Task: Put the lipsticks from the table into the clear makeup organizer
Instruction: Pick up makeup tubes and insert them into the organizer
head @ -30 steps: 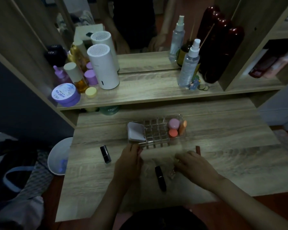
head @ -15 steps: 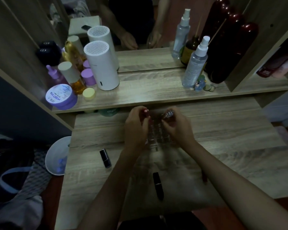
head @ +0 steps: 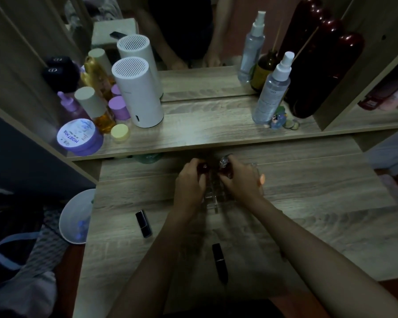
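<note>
The clear makeup organizer (head: 213, 199) sits mid-table, mostly hidden under both hands. My left hand (head: 190, 182) is closed around a dark red lipstick (head: 203, 168) over the organizer's far left cells. My right hand (head: 238, 177) grips a lipstick with a silvery end (head: 223, 162) over the far middle cells. An orange item (head: 262, 179) shows at the organizer's right side. Two black lipsticks lie on the table: one (head: 143, 223) to the left of my left forearm, one (head: 220, 262) between my forearms near the front edge.
A raised shelf (head: 216, 131) behind holds a white cylinder (head: 138, 92), a purple jar (head: 78, 137), bottles and a spray bottle (head: 272, 90), with a mirror behind. A white bin (head: 77, 219) stands left of the table.
One second ago both hands were picking lipsticks off the table near the front. They rose to the organizer with the lipsticks and now sit slightly lower over its cells.
</note>
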`<state>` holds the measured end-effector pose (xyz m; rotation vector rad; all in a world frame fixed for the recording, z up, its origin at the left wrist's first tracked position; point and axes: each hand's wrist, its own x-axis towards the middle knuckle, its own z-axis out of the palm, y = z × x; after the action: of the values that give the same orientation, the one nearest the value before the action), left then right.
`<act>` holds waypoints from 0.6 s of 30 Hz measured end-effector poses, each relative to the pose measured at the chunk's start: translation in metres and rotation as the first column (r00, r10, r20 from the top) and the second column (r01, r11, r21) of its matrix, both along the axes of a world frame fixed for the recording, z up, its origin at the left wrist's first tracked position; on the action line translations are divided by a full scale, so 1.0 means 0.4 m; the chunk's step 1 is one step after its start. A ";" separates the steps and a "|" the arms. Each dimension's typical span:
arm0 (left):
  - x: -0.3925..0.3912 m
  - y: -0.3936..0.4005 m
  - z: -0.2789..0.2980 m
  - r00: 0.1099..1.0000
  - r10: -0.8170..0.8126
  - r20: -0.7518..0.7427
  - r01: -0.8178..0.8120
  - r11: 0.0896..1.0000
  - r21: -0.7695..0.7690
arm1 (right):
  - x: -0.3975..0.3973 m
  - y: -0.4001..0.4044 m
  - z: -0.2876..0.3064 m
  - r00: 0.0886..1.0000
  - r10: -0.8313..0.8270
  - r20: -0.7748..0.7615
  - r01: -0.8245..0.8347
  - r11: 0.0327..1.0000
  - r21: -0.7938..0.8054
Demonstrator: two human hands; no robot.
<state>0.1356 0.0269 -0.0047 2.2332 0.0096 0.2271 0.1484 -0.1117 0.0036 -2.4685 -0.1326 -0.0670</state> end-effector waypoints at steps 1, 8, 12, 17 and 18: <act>-0.001 0.000 -0.003 1.000 0.007 -0.009 -0.007 1.000 0.007 | 0.003 0.000 -0.002 1.000 0.006 -0.017 -0.006 1.000 0.008; -0.003 0.002 -0.004 1.000 0.002 -0.008 -0.002 1.000 0.025 | 0.005 0.002 -0.001 0.996 0.001 -0.091 -0.001 1.000 0.003; -0.003 0.001 -0.002 1.000 -0.011 -0.025 0.011 1.000 0.024 | -0.009 -0.001 0.041 0.996 0.015 -0.083 -0.012 0.999 0.039; -0.015 0.013 0.011 1.000 -0.018 -0.003 0.018 0.999 -0.027 | -0.132 -0.096 0.123 0.985 -0.068 0.161 0.043 0.987 0.155; -0.023 0.018 0.016 1.000 -0.020 0.011 0.020 0.999 -0.039 | -0.173 -0.131 0.129 0.977 -0.104 0.188 0.073 0.984 0.165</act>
<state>0.1262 0.0339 0.0018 2.1925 -0.0138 0.2258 0.0793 -0.1643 0.0550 -2.3045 -0.0978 -0.3465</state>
